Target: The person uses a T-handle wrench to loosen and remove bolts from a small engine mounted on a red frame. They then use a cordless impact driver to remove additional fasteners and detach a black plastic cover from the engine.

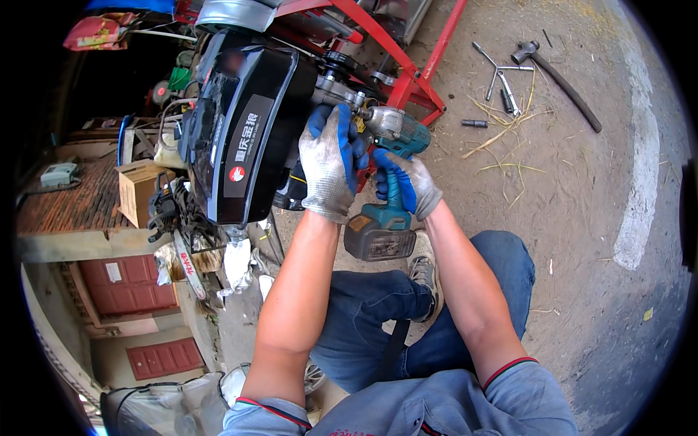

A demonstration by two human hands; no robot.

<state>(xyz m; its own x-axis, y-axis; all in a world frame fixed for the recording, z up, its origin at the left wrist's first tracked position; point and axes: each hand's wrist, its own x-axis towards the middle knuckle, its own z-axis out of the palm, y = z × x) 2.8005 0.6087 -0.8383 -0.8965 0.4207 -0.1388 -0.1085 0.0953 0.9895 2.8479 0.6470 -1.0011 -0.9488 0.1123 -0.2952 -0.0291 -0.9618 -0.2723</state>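
Jeans-clad knees are being kept tucked while the cordless impact wrench is being squeezed by the right grip, left grip wrapped steadying the black engine, so it's probably best held square on the fastener.

An outdoor repair workshop: dirt floor, scattered wrenches, red machine frame, chainsaw.

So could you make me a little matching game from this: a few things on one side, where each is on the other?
Things:
1. cordless impact wrench
2. cardboard box
3. cross-shaped wrench
4. left hand

Places:
A. on the dirt ground, upper right
B. on the black engine housing
C. gripped by the right hand
D. far left, on a ledge

Pairs: 1-C, 2-D, 3-A, 4-B
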